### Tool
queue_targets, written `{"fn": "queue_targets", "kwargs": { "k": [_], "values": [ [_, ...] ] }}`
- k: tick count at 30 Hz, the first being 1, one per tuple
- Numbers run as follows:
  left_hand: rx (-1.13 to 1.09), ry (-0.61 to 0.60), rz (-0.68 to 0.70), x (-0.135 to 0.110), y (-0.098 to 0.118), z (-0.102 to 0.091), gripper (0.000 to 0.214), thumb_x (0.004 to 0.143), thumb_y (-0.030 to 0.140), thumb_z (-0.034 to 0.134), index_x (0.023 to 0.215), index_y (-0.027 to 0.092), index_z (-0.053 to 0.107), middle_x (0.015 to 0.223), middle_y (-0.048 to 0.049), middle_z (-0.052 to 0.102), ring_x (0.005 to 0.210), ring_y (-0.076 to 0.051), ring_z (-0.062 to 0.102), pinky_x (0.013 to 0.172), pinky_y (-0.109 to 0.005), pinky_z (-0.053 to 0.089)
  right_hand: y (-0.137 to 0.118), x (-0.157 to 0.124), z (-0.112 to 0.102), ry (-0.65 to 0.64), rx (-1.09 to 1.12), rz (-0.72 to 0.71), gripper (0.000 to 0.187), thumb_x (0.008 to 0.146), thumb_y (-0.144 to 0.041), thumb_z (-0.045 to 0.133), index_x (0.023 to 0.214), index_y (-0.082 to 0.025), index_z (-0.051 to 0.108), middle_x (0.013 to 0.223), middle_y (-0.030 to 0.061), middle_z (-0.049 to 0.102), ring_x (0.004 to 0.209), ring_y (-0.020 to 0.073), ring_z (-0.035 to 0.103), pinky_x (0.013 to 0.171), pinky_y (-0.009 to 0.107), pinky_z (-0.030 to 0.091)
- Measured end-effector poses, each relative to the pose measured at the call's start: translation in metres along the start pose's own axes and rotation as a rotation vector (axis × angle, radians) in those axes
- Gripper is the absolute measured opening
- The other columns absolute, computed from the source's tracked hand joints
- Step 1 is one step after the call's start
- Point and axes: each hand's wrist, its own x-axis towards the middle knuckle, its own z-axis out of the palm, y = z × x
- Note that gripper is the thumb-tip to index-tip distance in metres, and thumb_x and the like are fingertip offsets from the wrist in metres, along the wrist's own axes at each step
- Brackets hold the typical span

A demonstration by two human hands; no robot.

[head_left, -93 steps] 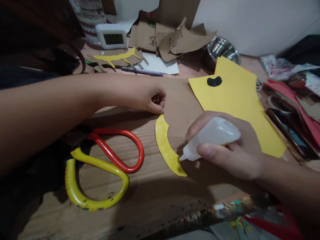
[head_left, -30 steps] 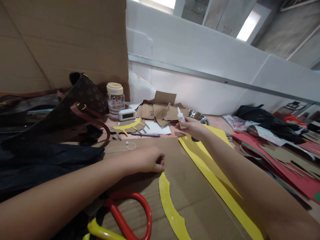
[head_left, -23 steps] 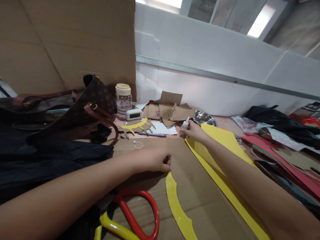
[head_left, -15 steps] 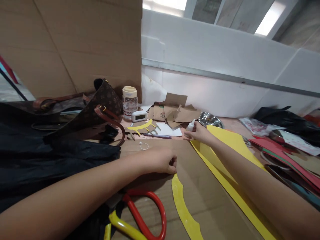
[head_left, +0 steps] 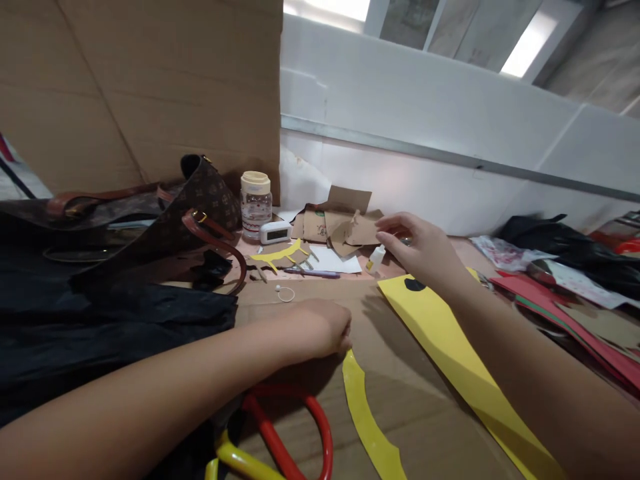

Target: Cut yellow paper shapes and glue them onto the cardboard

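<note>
My left hand (head_left: 325, 330) rests closed on the cardboard sheet (head_left: 400, 393), its fingertips pinching the upper tip of a curved yellow paper strip (head_left: 367, 423). My right hand (head_left: 425, 250) hovers open above the far end of a yellow paper sheet (head_left: 450, 347), holding nothing. A small white glue bottle (head_left: 376, 259) stands upright on the table just left of that hand, apart from the fingers. A black spot (head_left: 414, 285) marks the yellow sheet near my wrist.
Red-and-yellow scissors (head_left: 280, 440) lie near the front edge. A brown handbag (head_left: 190, 213), a jar (head_left: 256, 203), a small clock (head_left: 275, 232), cardboard scraps (head_left: 340, 223), a purple pen (head_left: 313, 273) and red papers (head_left: 565, 313) crowd the back and right.
My right hand has set the glue bottle down upright at the far side and let go of it, lifting away open. The left hand has stayed on the strip's tip.
</note>
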Motion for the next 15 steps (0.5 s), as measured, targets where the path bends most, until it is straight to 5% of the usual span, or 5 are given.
{"fn": "queue_targets", "kwargs": {
  "k": [6, 15],
  "values": [
    [0.005, 0.041, 0.022, -0.001, -0.002, 0.006, 0.029, 0.091, 0.033, 0.061, 0.113, 0.018, 0.073, 0.113, -0.0129, 0.078, 0.099, -0.031, 0.073, 0.078, -0.036, 0.054, 0.011, -0.002, -0.008, -0.109, -0.046, 0.077, 0.020, 0.092, -0.034, 0.062, 0.096, -0.018, 0.073, 0.093, 0.0085, 0.078, 0.080, 0.0229, 0.071, 0.075, 0.037, 0.055],
    [-0.052, 0.122, 0.071, 0.005, -0.011, 0.025, 0.022, 0.093, 0.029, 0.058, 0.106, 0.018, 0.072, 0.099, -0.0109, 0.078, 0.087, -0.027, 0.074, 0.072, -0.032, 0.053, 0.019, -0.017, 0.029, -0.375, -0.078, 0.044, 0.017, 0.093, -0.023, 0.061, 0.102, -0.019, 0.075, 0.104, 0.0089, 0.079, 0.091, 0.0252, 0.073, 0.076, 0.037, 0.054]
  ]
}}
